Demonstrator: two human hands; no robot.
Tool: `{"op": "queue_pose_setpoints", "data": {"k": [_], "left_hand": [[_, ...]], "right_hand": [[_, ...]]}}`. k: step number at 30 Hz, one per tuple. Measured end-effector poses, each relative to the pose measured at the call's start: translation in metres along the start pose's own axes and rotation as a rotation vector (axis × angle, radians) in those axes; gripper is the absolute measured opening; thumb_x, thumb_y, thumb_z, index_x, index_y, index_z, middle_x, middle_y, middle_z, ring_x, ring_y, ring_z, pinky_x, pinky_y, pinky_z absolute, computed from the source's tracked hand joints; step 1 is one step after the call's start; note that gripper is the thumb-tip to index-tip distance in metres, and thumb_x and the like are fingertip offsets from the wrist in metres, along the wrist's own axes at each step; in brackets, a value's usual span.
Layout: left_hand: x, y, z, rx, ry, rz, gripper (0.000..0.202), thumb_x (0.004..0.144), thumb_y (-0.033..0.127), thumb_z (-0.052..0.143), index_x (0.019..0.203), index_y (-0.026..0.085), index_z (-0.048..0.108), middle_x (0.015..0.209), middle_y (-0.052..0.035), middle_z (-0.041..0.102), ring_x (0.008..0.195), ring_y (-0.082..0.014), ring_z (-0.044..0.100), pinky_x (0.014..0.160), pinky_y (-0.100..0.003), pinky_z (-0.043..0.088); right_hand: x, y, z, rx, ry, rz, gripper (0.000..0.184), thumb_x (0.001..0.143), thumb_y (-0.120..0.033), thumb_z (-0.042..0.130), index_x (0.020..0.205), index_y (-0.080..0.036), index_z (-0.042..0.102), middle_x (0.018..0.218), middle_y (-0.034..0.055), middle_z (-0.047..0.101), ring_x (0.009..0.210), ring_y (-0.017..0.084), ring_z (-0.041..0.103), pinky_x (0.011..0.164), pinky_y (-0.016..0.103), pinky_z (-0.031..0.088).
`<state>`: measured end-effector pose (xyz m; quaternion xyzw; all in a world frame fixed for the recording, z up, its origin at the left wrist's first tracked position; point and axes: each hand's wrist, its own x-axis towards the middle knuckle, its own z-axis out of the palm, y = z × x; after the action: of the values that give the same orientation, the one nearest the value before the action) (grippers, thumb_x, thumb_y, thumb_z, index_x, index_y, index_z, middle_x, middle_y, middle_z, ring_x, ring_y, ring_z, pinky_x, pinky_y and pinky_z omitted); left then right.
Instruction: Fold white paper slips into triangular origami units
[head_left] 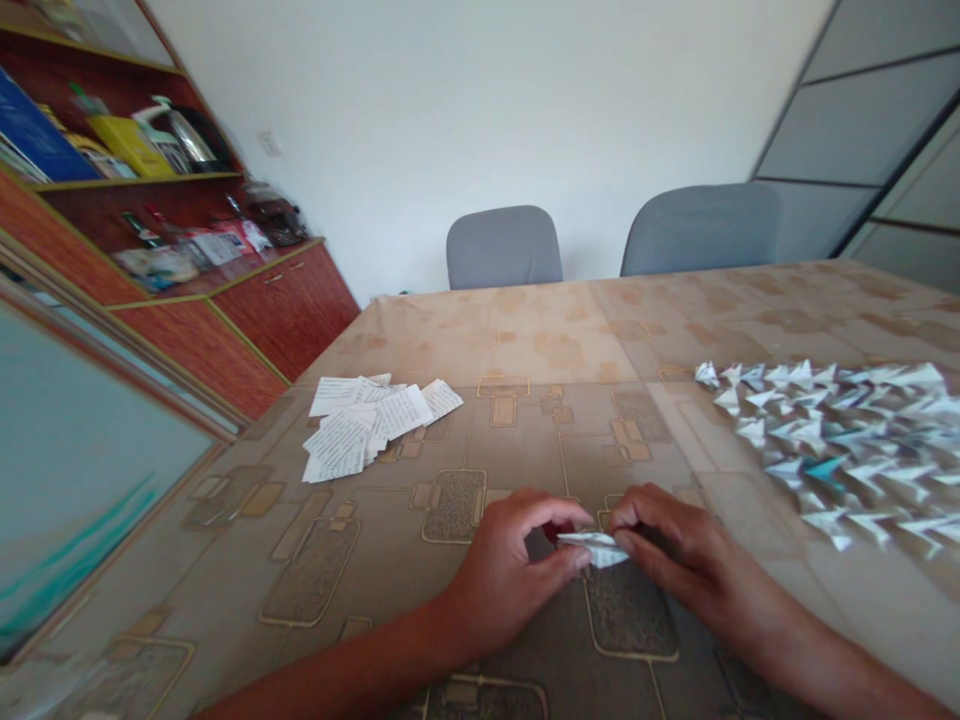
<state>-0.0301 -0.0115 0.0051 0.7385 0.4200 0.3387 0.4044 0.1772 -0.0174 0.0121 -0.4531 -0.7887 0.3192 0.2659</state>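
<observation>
Between both hands is a small folded piece of printed paper (602, 553), held just above the patterned tablecloth. My left hand (510, 565) pinches its left end between thumb and fingers. At the other end, my right hand (679, 545) grips it with thumb and forefinger. Past my left hand lies a loose pile of printed paper pieces (367, 425). Several rows of small folded paper pieces (847, 450) with pointed tips stand to the right of my right hand; one of them shows teal.
The table (525, 330) has a cover with brown rectangles. Two grey chairs, a left one (504, 245) and a right one (701, 230), stand at its far side. On the left, a wooden cabinet (277, 320) holds a kettle (191, 135) and other goods.
</observation>
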Motion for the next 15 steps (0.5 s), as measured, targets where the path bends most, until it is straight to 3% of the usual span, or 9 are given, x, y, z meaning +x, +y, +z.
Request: {"op": "queue_pose_setpoints", "data": {"k": [6, 11, 15], "left_hand": [[-0.0003, 0.0043, -0.0016, -0.054, -0.005, -0.053, 0.013, 0.079, 0.021, 0.068, 0.089, 0.015, 0.073, 0.079, -0.0032, 0.069, 0.074, -0.0158, 0.061, 0.07, -0.025, 0.042], [-0.003, 0.0012, 0.0015, -0.353, -0.075, -0.247, 0.015, 0.083, 0.026, 0.063, 0.082, 0.013, 0.07, 0.074, -0.0037, 0.068, 0.071, -0.0159, 0.062, 0.065, -0.024, 0.045], [-0.0032, -0.0003, 0.003, -0.501, -0.028, -0.327, 0.019, 0.08, 0.031, 0.066, 0.083, 0.013, 0.07, 0.072, -0.0038, 0.069, 0.068, -0.0155, 0.063, 0.065, -0.025, 0.047]], "right_hand": [[0.0, -0.0029, 0.0007, 0.069, -0.005, 0.072, 0.02, 0.091, -0.025, 0.044, 0.077, -0.02, 0.057, 0.071, 0.0015, 0.058, 0.066, 0.017, 0.057, 0.058, 0.026, 0.043], [-0.0036, -0.003, 0.0014, 0.137, -0.022, 0.114, 0.022, 0.093, -0.03, 0.042, 0.079, -0.021, 0.056, 0.071, 0.001, 0.058, 0.067, 0.018, 0.058, 0.058, 0.027, 0.044], [-0.0048, -0.0067, 0.0025, 0.211, -0.004, 0.08, 0.017, 0.094, -0.032, 0.046, 0.085, -0.023, 0.057, 0.078, 0.0012, 0.062, 0.076, 0.019, 0.061, 0.063, 0.027, 0.046]]}}
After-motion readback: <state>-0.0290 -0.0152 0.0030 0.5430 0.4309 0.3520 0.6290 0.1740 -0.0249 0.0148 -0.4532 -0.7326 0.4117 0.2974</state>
